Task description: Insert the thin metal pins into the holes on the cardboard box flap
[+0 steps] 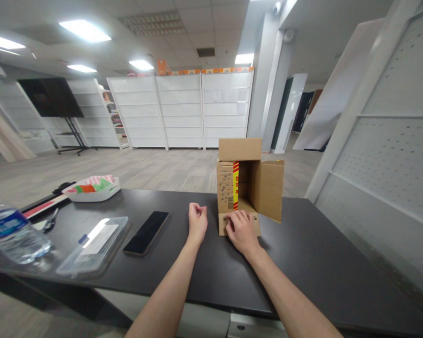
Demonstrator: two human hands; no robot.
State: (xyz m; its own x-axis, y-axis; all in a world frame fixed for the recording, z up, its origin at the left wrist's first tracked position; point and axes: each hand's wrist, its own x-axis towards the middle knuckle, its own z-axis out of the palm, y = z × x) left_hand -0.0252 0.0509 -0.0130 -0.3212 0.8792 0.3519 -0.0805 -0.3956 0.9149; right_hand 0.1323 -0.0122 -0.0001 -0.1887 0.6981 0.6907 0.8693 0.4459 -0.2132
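Note:
A cardboard box (245, 183) lies on the table with its mouth towards me. Its top flap (240, 149) stands up, the right flap (272, 190) swings outward, and the left flap (226, 185) covers part of the mouth. Many small dark-grey round spots dot that left flap, beside a yellow-and-red tape strip (236, 185). My right hand (242, 230) rests at the lower flap (223, 229), fingers bent and pressed together near small dark dots; what they pinch, if anything, is hidden. Left of the box, my left hand (198, 223) is closed in a loose fist above the table, its inside hidden.
On the dark table (303, 263) lie a phone (147, 233) and a clear plastic case (93, 246). Further left are a water bottle (16, 232) and a white basket (93, 195) with colourful packets. A white perforated panel (391, 164) rises along the right side.

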